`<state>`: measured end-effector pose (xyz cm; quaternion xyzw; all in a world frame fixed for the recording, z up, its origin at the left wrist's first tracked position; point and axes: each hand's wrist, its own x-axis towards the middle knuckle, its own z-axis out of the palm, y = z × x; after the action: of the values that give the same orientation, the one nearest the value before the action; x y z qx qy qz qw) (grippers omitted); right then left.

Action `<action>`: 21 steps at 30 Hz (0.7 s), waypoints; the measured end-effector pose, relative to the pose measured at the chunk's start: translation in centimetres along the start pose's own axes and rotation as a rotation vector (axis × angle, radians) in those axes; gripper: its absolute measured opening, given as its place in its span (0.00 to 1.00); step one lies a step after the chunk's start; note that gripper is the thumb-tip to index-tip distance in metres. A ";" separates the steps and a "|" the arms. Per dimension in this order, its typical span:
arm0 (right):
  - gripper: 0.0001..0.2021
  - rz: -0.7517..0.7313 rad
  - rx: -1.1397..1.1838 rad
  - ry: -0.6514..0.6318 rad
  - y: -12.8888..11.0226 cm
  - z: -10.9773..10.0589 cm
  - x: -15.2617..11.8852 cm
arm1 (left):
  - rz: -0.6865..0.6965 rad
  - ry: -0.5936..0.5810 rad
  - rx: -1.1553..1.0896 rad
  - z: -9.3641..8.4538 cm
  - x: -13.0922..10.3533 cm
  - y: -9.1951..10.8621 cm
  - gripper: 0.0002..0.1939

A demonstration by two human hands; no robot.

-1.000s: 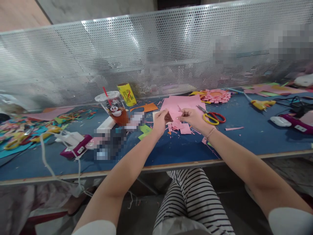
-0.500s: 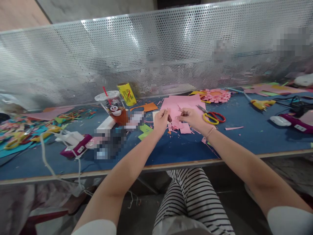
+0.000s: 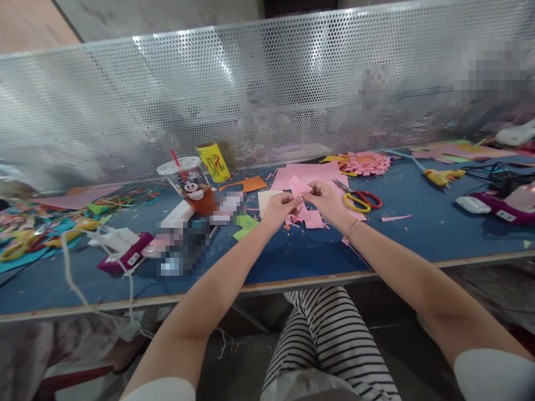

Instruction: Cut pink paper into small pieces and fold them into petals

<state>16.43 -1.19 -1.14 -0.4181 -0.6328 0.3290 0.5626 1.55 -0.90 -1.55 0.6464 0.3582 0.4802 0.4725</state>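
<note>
My left hand [image 3: 282,210] and my right hand [image 3: 321,199] meet above the blue table, fingertips almost touching. Between them both pinch a small pink paper piece [image 3: 299,186]. A larger pink sheet [image 3: 284,175] lies behind the hands. Small pink cut pieces [image 3: 314,220] are scattered just below them. Scissors with red and yellow handles [image 3: 363,201] rest right of my right hand, blades toward the sheet. Green paper [image 3: 246,225] and a cream piece [image 3: 266,199] lie near my left hand.
A plastic cup with a red straw [image 3: 193,188] stands at left, by a yellow packet [image 3: 214,162]. Purple power strips [image 3: 127,255] with cables lie at both sides. A pink fringed ring [image 3: 368,163] and a yellow glue gun [image 3: 442,176] lie at the back right.
My hands have come closer together, and the small pink piece now stands up between their fingertips. The view has shifted slightly.
</note>
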 end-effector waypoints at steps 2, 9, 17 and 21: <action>0.13 -0.004 0.013 0.015 0.1 0.0 0.1 | -0.002 0.003 -0.014 -0.1 0.1 -0.1 0.18; 0.12 -0.032 0.014 0.046 0.9 0.0 0.4 | -0.042 -0.011 0.003 -0.2 0.3 -0.4 0.15; 0.11 -0.042 0.061 0.050 1.3 0.0 0.6 | -0.062 -0.037 0.061 -0.4 0.4 0.1 0.16; 0.12 -0.034 0.074 0.057 1.1 -0.1 0.6 | -0.012 -0.057 0.096 -0.4 0.5 0.1 0.16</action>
<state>16.66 -0.22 -1.84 -0.3954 -0.6111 0.3305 0.6009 1.29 -0.31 -1.30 0.6797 0.3712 0.4408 0.4538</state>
